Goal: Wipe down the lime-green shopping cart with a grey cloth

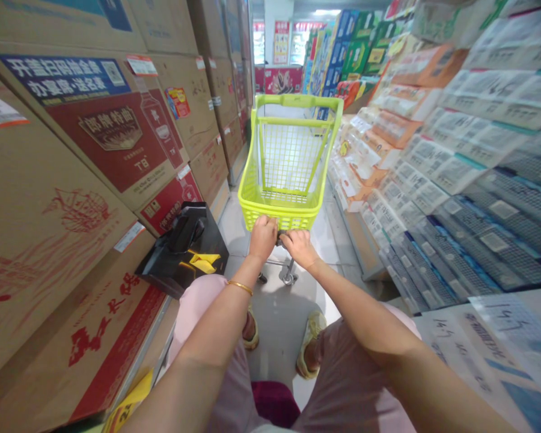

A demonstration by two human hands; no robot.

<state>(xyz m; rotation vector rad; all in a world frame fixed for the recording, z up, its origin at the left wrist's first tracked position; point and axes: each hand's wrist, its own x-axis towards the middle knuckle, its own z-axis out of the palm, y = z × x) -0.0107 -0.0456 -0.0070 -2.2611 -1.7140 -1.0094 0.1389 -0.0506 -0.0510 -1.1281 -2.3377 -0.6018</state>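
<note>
A lime-green plastic shopping cart (288,162) stands in the narrow aisle straight ahead, its basket holding nothing. My left hand (262,236) is closed around the cart's handle bar at the near edge of the basket. My right hand (300,246) grips the same bar just beside it. A gold bangle (240,287) sits on my left wrist. Below the cart, one chrome caster (289,278) shows on the pale floor, with my sandalled feet behind it.
Stacked brown cartons with red print (94,150) wall the left side; a black gift bag (184,249) juts out from them at knee height. Shelves of packaged goods (455,180) line the right. More coloured boxes (342,54) and a red display close the far end.
</note>
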